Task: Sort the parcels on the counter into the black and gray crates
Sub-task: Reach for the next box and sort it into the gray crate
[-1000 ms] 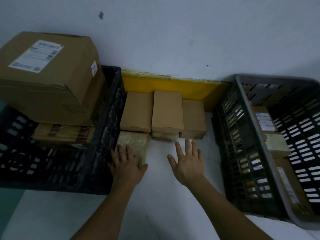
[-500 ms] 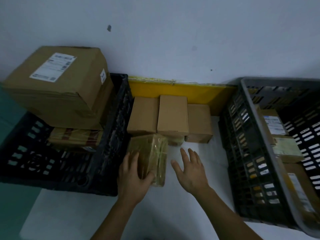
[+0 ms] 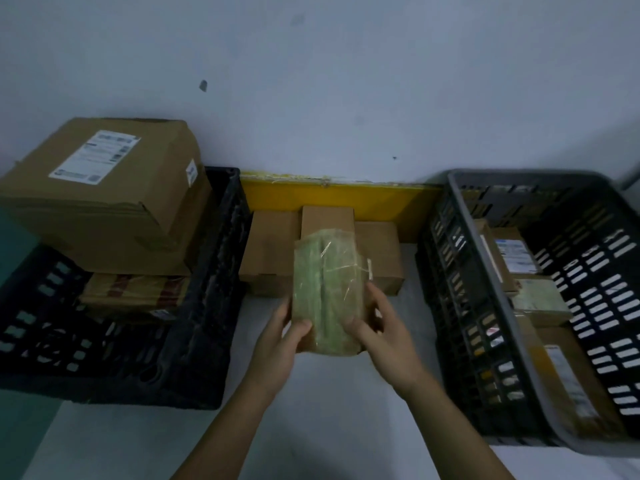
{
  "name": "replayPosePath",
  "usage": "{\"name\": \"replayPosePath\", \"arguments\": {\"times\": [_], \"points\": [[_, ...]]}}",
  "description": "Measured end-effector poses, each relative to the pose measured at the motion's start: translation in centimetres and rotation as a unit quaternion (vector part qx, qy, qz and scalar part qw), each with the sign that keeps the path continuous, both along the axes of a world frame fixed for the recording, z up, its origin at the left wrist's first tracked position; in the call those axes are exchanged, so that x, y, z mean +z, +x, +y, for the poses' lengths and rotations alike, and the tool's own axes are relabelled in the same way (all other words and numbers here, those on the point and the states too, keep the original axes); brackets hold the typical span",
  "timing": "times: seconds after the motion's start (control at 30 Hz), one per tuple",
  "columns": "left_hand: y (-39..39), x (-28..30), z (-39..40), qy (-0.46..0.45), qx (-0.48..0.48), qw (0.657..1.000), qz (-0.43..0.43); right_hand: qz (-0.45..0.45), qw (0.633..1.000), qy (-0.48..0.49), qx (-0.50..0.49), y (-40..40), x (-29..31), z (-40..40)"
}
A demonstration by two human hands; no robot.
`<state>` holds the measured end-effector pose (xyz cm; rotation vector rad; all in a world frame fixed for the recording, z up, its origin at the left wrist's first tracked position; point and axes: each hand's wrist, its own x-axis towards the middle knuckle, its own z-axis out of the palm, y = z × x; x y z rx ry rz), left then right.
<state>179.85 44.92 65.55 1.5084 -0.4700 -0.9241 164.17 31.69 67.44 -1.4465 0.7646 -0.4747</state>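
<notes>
Between two crates, left hand (image 3: 277, 344) and right hand (image 3: 384, 337) gripping one wrapped parcel (image 3: 327, 296), three boxes (image 3: 270, 251) behind

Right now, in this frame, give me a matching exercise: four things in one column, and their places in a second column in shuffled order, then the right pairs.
Things
1. plastic-wrapped parcel
2. large cardboard box
3. labelled small box
4. three plain brown boxes

Places
A. inside the gray crate
B. on the counter against the yellow board
C. held between the left hand and right hand
D. on top of the black crate

Pairs: 1-C, 2-D, 3-A, 4-B
</notes>
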Motion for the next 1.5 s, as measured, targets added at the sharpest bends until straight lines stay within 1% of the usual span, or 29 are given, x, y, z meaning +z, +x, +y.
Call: {"name": "replayPosePath", "arguments": {"times": [0.07,0.13,0.2,0.27,0.33,0.4,0.5,0.6,0.77,0.83,0.93,1.03,1.13,1.2,1.3,1.37,1.43,1.5], "points": [[0.1,0.8,-0.6,0.011,0.031,0.998,-0.047,0.071,0.988,-0.131,-0.046,-0.6,0.4,0.0],[0.0,1.9,-1.4,-0.006,0.018,0.999,-0.051,0.142,0.961,-0.222,-0.082,-0.9,0.7,0.5],[-0.6,3.0,-2.3,-0.014,-0.035,0.997,-0.063,0.165,0.945,-0.267,-0.095,-1.0,1.1,1.4],[-1.0,3.7,-3.2,-0.001,-0.051,0.995,-0.088,0.16,0.938,-0.291,-0.101,-1.1,1.3,2.3],[-0.8,4.1,-3.7,0.008,-0.033,0.996,-0.083,0.13,0.943,-0.292,-0.097,-1.6,1.6,2.5],[-0.3,4.3,-3.9,0.008,-0.031,0.997,-0.07,0.093,0.952,-0.271,-0.105,-2.3,1.8,1.9],[-0.1,4.6,-3.8,0.0,-0.059,0.997,-0.051,0.056,0.973,-0.185,-0.124,-3.1,2.4,0.8],[-0.5,5.1,-4.1,-0.014,-0.071,0.997,-0.038,0.001,0.986,-0.136,-0.097,-3.5,2.9,0.3],[-1.0,6.6,-5.3,-0.015,-0.088,0.996,-0.029,0.001,0.994,-0.106,-0.03,-5.2,4.1,-0.6],[-1.4,7.0,-6.0,-0.018,-0.099,0.994,-0.033,0.006,0.994,-0.101,-0.037,-6.0,4.8,-0.8],[-2.2,7.8,-7.6,-0.025,-0.151,0.987,-0.056,0.022,0.985,-0.145,-0.092,-7.4,6.4,-1.2],[-3.3,8.4,-9.8,-0.036,-0.201,0.973,-0.106,0.041,0.97,-0.182,-0.158,-10.0,8.4,-2.4],[-5.2,8.8,-12.0,-0.02,-0.189,0.97,-0.151,0.036,0.959,-0.167,-0.225,-13.6,10.5,-4.4],[-6.8,8.9,-13.2,-0.017,-0.195,0.96,-0.202,0.042,0.951,-0.171,-0.256,-15.9,11.7,-6.2],[-8.9,8.8,-15.1,0.011,-0.223,0.922,-0.316,0.083,0.932,-0.199,-0.29,-18.9,12.8,-9.7],[-10.1,8.7,-16.6,0.038,-0.229,0.899,-0.372,0.116,0.92,-0.222,-0.3,-20.4,12.6,-12.2],[-11.4,8.7,-18.1,0.065,-0.229,0.875,-0.422,0.121,0.92,-0.216,-0.304,-21.7,12.1,-15.1],[-12.6,8.6,-19.7,0.106,-0.224,0.841,-0.481,0.134,0.922,-0.213,-0.295,-22.7,11.3,-18.2]]}}
